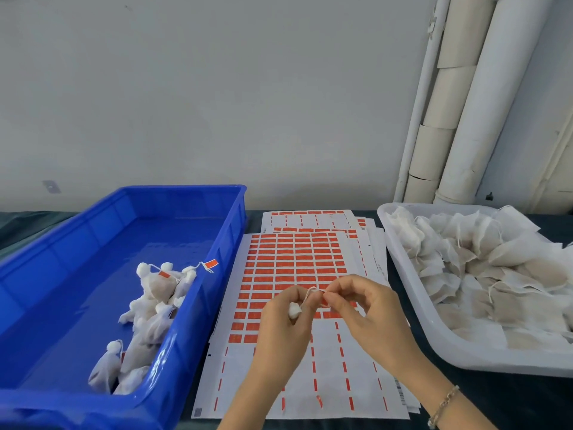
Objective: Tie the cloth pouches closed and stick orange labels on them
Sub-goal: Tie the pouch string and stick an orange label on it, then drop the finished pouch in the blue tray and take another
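At the far left, the blue bin (117,274) holds the finished work: roughly 8 tied pouches (148,311) heaped along its right wall, though the overlap makes the count uncertain; orange tags show on 2 of them, 1 tag (211,264) draped over the rim. Just beside it, the top label sheet (294,274) lies on a stack of at least 3 sheets; its upper rows are full of orange labels, and the lower rows are peeled down to thin strips, so plenty of labels remain. Above that sheet, the left hand (280,328) is clenched around 1 pouch (294,310), only its gathered white top showing. The right hand (369,315) pinches the pouch's string (311,291), which runs taut between the 2 hands. I judge this to be the tying step, with this pouch's label not yet applied. At the far right, the white tray (434,342) is piled with untied pouches (483,274), too many and too overlapped to count, well over 20. Most of the job seems left.
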{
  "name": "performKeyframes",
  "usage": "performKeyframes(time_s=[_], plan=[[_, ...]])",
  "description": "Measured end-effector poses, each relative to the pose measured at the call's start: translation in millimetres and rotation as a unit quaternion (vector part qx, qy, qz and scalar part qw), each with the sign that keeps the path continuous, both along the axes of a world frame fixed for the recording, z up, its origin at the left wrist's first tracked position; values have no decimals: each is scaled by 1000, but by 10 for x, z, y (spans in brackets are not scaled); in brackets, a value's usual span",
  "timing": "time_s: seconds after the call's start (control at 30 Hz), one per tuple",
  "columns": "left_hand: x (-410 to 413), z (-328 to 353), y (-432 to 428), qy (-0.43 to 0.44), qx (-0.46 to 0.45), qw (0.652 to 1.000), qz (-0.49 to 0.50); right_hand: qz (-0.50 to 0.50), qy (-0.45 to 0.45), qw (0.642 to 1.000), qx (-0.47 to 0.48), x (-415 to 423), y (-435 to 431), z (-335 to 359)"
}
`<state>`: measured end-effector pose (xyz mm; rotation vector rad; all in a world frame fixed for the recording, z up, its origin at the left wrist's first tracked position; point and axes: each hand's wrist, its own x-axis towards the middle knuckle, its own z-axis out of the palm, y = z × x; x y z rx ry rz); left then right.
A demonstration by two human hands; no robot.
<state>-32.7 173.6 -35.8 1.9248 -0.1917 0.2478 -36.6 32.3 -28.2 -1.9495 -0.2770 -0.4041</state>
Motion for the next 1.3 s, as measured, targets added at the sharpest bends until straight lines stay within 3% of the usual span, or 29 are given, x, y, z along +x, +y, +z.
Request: performKeyframes(time_s=[0.23, 0.33, 0.43, 0.5, 0.63, 0.73, 0.87, 0.93, 1.03, 1.17, 1.3], plan=[[-200, 117, 377, 117, -134, 983, -39, 41, 27, 998, 34, 97, 142, -52], [-373, 226, 698, 81, -163, 980, -82, 89, 47, 994, 43, 115, 416, -34], [-497, 355, 1032, -20, -85, 996, -22, 222, 68, 970, 75, 64, 843, 115], [-533, 429, 1287, -63, -30, 997, 43, 286, 38, 957, 19, 40, 1160, 205], [-517, 582, 1776, -63, 79, 982, 160, 295, 18, 955, -36, 168, 1775, 270], [-414, 576, 2071, 3, 164, 968, 189, 289, 19, 947, -140, 331, 2196, 249], [-269, 421, 2325, 143, 308, 925, 171, 283, 22, 890, -357, 396, 2562, 112], [-215, 323, 2352, 157, 339, 911, 173, 275, 4, 875, -399, 403, 2624, 50], [-177, 260, 2334, 137, 313, 921, 189, 260, -16, 889, -376, 380, 2577, 29], [-140, 344, 2165, 81, 258, 941, 201, 238, -26, 940, -241, 371, 2262, 64], [-40, 448, 1798, 17, 216, 962, 168, 212, -41, 963, -162, 409, 1829, 131]])
